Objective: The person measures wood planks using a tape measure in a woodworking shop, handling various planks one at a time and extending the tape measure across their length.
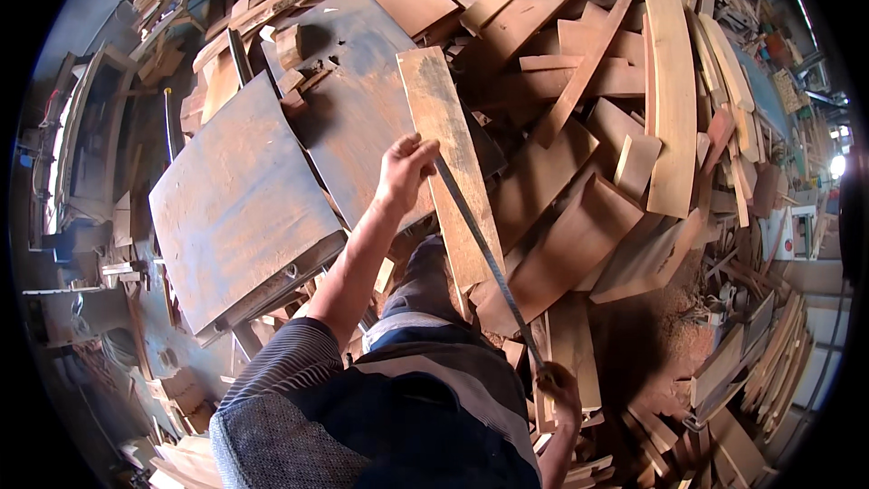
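Observation:
My left hand (405, 170) is stretched forward and pinches the far end of a thin grey measuring strip (484, 254) against a long, narrow wooden plank (445, 113). The strip runs taut along the plank, down and to the right, to my right hand (558, 388), which grips its near end low beside my body. The plank lies lengthwise away from me, resting on a heap of wood. My striped sleeve and dark clothing fill the lower middle of the view.
Two large flat greyish boards (237, 204) (355, 91) lie left of the plank. A big pile of curved wooden offcuts (588, 154) and a long bent slat (672, 91) fill the right. Reddish sawdust (652, 326) covers the floor. A workbench frame (90, 136) stands at the left.

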Tool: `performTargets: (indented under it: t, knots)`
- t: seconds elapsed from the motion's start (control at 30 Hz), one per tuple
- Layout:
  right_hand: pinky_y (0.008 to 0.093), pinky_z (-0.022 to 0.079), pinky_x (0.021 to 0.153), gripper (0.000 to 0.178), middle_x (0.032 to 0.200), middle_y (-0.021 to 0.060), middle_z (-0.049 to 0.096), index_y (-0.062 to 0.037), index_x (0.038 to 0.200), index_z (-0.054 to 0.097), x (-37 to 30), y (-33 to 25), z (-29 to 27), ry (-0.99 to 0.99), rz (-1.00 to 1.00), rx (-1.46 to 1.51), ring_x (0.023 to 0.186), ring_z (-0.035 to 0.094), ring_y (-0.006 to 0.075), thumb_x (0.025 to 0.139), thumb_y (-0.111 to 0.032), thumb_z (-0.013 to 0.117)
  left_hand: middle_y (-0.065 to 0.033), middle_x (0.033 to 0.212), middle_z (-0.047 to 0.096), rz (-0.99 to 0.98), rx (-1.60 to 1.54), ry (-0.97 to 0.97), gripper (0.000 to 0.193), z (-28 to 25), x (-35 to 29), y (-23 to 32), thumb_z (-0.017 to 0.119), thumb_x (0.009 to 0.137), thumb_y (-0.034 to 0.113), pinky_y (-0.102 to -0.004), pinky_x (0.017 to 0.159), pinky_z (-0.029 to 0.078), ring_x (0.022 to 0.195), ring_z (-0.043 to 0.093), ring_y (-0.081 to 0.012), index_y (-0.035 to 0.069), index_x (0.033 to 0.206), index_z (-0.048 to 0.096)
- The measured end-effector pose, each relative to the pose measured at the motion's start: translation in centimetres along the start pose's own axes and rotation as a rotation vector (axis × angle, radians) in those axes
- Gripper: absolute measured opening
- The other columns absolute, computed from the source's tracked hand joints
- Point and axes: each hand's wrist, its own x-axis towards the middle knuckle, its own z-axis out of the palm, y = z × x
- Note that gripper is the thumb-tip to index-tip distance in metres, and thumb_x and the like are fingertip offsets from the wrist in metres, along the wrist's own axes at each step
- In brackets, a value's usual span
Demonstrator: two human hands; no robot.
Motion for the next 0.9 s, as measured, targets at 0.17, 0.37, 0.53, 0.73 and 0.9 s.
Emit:
performTargets:
  t: [0.17,0.37,0.53,0.73,0.9]
  knots:
    - [0.0255,0.051,0.074,0.037,0.097,0.0063,0.069,0.0028,0.119,0.066,2.2,-0.1,3.0,0.015,-0.062,0.13,0.084,0.064,0.0131,0.085,-0.012,0.07,-0.0262,0.134,0.056,-0.157,0.052,-0.103,0.089,1.5,-1.9,-2.0,0.074,0.093,0.029,-0.0392,0.089,0.056,0.106,0.066,-0.0284,-0.011,0.152,0.021]
    - [0.0259,0.038,0.058,0.026,0.071,-0.0029,0.052,-0.0042,0.094,0.065,11.5,-9.7,11.3,0.013,-0.214,-0.088,0.065,0.049,0.0074,0.088,-0.029,0.068,-0.0233,0.121,0.064,0.093,0.744,0.035,0.067,0.3,-7.3,-9.9,0.078,0.083,0.027,-0.0352,0.086,0.054,0.103,0.066,-0.0283,-0.009,0.133,0.053]
    - [0.0303,0.044,0.063,0.038,0.071,0.0039,0.061,-0.0045,0.098,0.069,18.7,-13.9,15.3,0.1,-0.317,-0.291,0.068,0.058,0.0135,0.083,-0.039,0.072,-0.0182,0.102,0.063,0.126,0.873,-0.047,0.043,0.0,-9.1,-10.0,0.075,0.08,0.018,-0.0387,0.078,0.053,0.09,0.064,-0.0291,-0.002,0.114,0.06]
    - [0.0323,0.049,0.066,0.035,0.077,0.009,0.064,-0.0018,0.102,0.068,16.9,-13.6,17.2,0.138,-0.34,-0.368,0.069,0.061,0.017,0.084,-0.031,0.07,-0.0169,0.111,0.067,-0.002,0.75,0.03,0.057,-3.8,-11.3,-13.4,0.077,0.083,0.022,-0.0362,0.082,0.055,0.094,0.066,-0.0243,-0.006,0.128,0.056]
    - [0.0299,0.05,0.071,0.04,0.083,0.0085,0.065,0.0017,0.114,0.066,11.7,-7.8,14.2,0.128,-0.36,-0.364,0.076,0.06,0.0152,0.084,-0.023,0.074,-0.0065,0.111,0.066,-0.326,0.425,-0.103,0.045,-2.4,-12.6,-12.9,0.071,0.094,0.028,-0.0293,0.08,0.05,0.1,0.061,-0.0137,0.0,0.125,0.057]
